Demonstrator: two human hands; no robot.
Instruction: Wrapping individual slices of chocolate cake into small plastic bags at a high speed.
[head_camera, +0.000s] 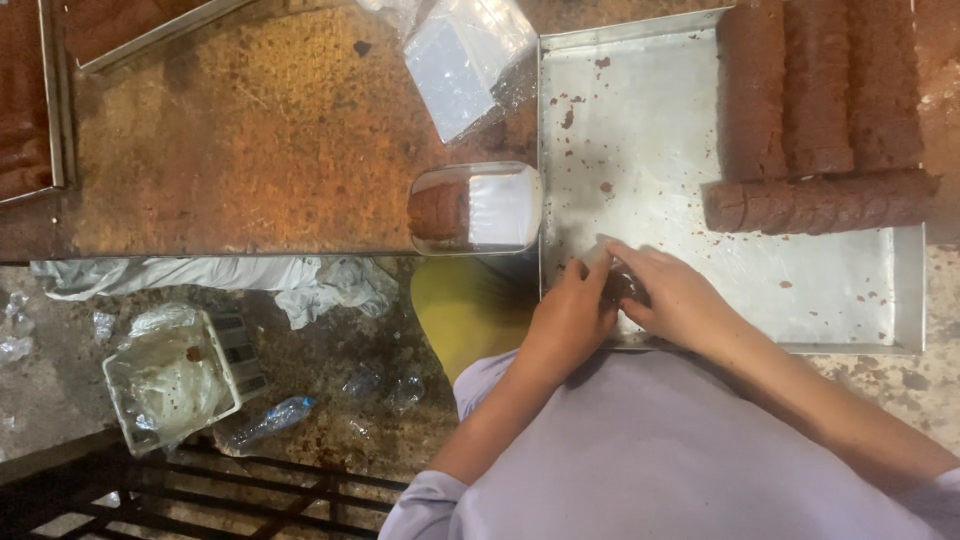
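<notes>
Two hands: meet at the near edge of the tray (880, 300), head view only.
Left hand (572, 318): fingers curled, pressed against a small dark piece (622, 287).
Right hand (678, 298): fingers closed over the same piece from the other side; grip detail cannot be told.
Piece: between both hands, low over the tray's near edge.
Logs (820, 110): three upright, one crosswise, far corner of tray, untouched.
Tub (475, 208): on the table (250, 140), partly filled with brown slices.
Progress: judged early; most logs remain.
</notes>
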